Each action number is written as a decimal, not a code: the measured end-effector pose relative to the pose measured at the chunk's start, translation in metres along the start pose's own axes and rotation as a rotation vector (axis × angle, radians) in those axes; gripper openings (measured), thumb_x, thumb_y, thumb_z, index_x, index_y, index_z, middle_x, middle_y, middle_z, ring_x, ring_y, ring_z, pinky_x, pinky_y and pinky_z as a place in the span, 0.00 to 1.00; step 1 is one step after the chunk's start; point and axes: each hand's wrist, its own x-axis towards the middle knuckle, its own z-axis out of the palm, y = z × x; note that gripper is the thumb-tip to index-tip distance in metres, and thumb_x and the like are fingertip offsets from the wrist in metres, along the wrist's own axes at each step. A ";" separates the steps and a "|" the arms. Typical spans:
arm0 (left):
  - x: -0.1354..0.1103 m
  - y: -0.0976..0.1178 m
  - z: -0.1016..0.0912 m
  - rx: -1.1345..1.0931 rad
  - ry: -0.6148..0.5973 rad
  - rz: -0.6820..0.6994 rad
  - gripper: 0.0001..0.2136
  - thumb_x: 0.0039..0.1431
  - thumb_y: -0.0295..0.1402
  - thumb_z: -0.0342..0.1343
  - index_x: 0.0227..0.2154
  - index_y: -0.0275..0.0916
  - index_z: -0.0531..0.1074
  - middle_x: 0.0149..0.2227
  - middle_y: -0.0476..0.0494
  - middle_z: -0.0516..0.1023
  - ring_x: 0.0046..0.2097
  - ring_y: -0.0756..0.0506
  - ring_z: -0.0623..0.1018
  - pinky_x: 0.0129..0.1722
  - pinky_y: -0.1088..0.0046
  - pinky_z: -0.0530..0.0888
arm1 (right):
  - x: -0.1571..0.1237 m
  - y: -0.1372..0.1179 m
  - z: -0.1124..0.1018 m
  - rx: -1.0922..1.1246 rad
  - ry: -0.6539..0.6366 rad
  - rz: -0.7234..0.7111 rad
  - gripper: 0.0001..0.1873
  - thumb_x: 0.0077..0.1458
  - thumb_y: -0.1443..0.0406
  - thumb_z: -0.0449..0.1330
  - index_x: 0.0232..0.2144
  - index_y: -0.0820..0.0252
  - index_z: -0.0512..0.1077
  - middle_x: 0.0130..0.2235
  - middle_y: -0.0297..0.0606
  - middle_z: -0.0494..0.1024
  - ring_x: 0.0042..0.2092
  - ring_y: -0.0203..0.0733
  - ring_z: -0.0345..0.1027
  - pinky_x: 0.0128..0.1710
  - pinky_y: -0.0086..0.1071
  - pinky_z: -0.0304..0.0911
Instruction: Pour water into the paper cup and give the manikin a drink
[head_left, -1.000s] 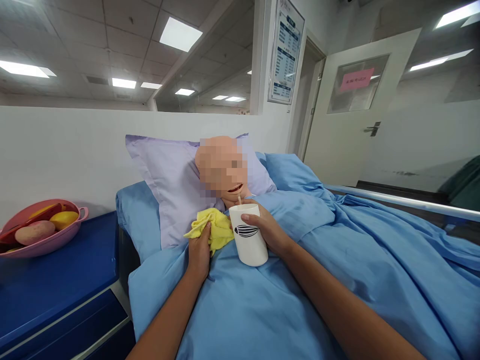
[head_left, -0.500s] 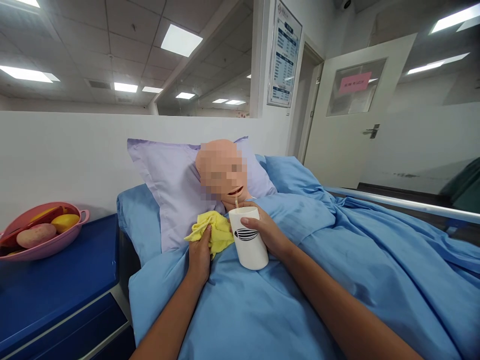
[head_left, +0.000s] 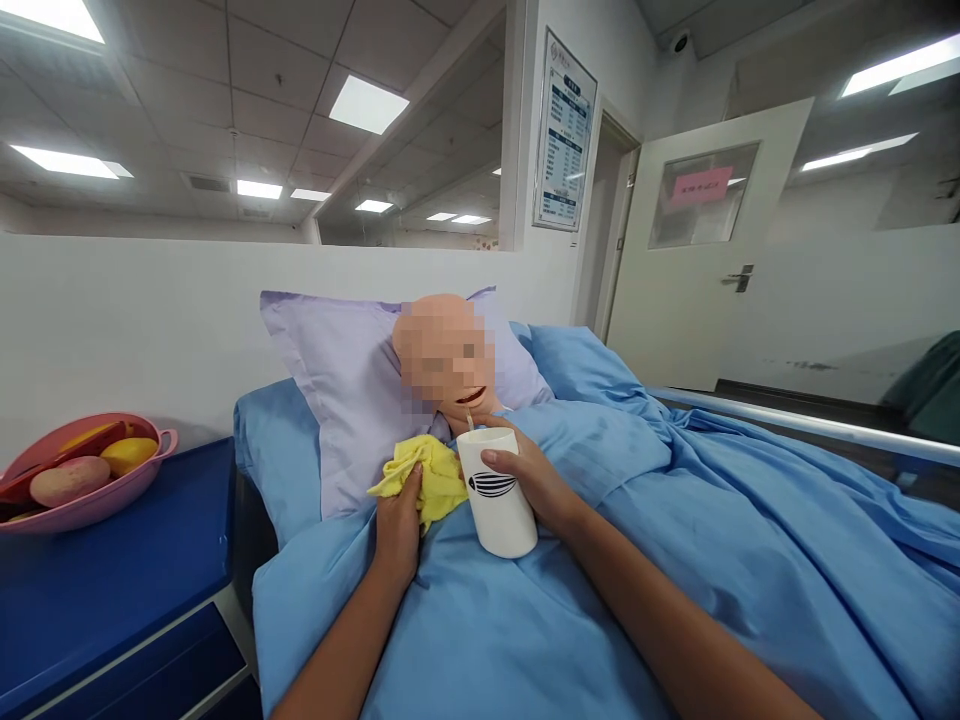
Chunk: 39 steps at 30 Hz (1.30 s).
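We hold a white cup (head_left: 501, 520) in our right hand (head_left: 538, 478). Our thumb lies on the front of the cup, near a black striped picture, and our other fingers go around the back. The cup leans a little, over the blue quilt (head_left: 465, 640) in the middle of the bed (head_left: 271, 450). We cannot tell if its bottom touches the quilt. A thin straw (head_left: 470, 422) pokes up out of the cup, and its top is just under the mouth of a manikin head (head_left: 442, 330). We cannot tell if they touch.

Our left hand (head_left: 397, 525) is closed on a crumpled yellow cloth (head_left: 431, 472), with the thumb in front. The cloth is right beside the cup, on its left.

The head rests on a lilac pillow (head_left: 341, 380) at the wall end of the bed. A pale rail (head_left: 787, 425) runs along the bed's far right edge. By the bed's left edge we see a blue worktop (head_left: 142, 590). Near its back edge sits a pink basket (head_left: 139, 490) with a yellow fruit (head_left: 127, 456) in it.
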 end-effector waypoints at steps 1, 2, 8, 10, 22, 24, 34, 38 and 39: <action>0.000 0.000 0.000 0.000 -0.005 -0.002 0.22 0.55 0.47 0.63 0.49 0.39 0.74 0.51 0.40 0.80 0.52 0.39 0.79 0.54 0.59 0.73 | 0.000 0.000 0.000 0.004 -0.008 -0.001 0.34 0.42 0.55 0.73 0.50 0.55 0.67 0.36 0.36 0.78 0.34 0.46 0.76 0.33 0.37 0.72; 0.001 0.000 -0.001 0.007 -0.006 -0.002 0.22 0.55 0.47 0.63 0.48 0.39 0.74 0.51 0.40 0.80 0.51 0.39 0.79 0.54 0.60 0.74 | 0.000 0.001 0.000 0.009 -0.016 -0.003 0.33 0.42 0.55 0.73 0.49 0.56 0.67 0.36 0.36 0.78 0.34 0.45 0.75 0.33 0.37 0.72; -0.002 0.005 0.001 0.076 0.009 0.024 0.21 0.55 0.47 0.63 0.46 0.39 0.74 0.50 0.40 0.80 0.51 0.40 0.79 0.54 0.62 0.73 | 0.002 0.002 -0.002 0.007 -0.083 -0.016 0.28 0.45 0.55 0.72 0.47 0.57 0.70 0.35 0.36 0.78 0.33 0.43 0.74 0.32 0.35 0.71; -0.003 0.007 0.001 0.070 0.005 0.021 0.22 0.55 0.48 0.63 0.47 0.39 0.74 0.50 0.40 0.80 0.51 0.40 0.79 0.54 0.62 0.73 | 0.002 0.003 -0.003 0.000 -0.095 -0.021 0.27 0.46 0.55 0.72 0.47 0.57 0.70 0.36 0.36 0.78 0.34 0.43 0.74 0.34 0.35 0.72; -0.002 0.010 0.004 0.044 0.043 -0.049 0.20 0.54 0.45 0.64 0.46 0.39 0.75 0.49 0.38 0.81 0.49 0.38 0.80 0.54 0.58 0.75 | 0.003 0.005 -0.004 0.057 -0.105 -0.020 0.40 0.45 0.56 0.73 0.57 0.55 0.63 0.40 0.38 0.80 0.37 0.45 0.77 0.36 0.36 0.72; -0.003 0.011 0.004 0.059 0.045 -0.061 0.19 0.55 0.44 0.63 0.46 0.38 0.75 0.49 0.38 0.81 0.49 0.38 0.80 0.55 0.59 0.74 | 0.004 0.005 -0.005 0.060 -0.104 -0.014 0.41 0.45 0.56 0.73 0.58 0.55 0.62 0.41 0.38 0.79 0.37 0.45 0.77 0.36 0.36 0.72; -0.005 0.014 0.005 0.089 0.057 -0.047 0.17 0.58 0.41 0.61 0.47 0.36 0.75 0.49 0.38 0.81 0.48 0.41 0.81 0.53 0.62 0.75 | 0.002 0.004 -0.004 0.043 -0.094 0.011 0.36 0.45 0.54 0.73 0.53 0.58 0.67 0.40 0.40 0.79 0.36 0.44 0.75 0.34 0.35 0.71; -0.002 0.009 0.003 0.044 0.024 -0.043 0.19 0.57 0.43 0.63 0.47 0.37 0.75 0.49 0.38 0.81 0.48 0.40 0.81 0.51 0.60 0.77 | 0.002 0.005 -0.004 0.049 -0.075 0.000 0.38 0.43 0.55 0.74 0.54 0.57 0.67 0.41 0.39 0.79 0.38 0.45 0.75 0.35 0.34 0.71; -0.002 0.008 0.003 0.035 0.018 -0.045 0.20 0.56 0.44 0.63 0.47 0.37 0.75 0.49 0.38 0.81 0.48 0.39 0.81 0.51 0.60 0.77 | 0.003 0.006 -0.005 0.048 -0.077 -0.002 0.38 0.43 0.55 0.74 0.55 0.57 0.67 0.41 0.39 0.79 0.39 0.45 0.75 0.35 0.34 0.71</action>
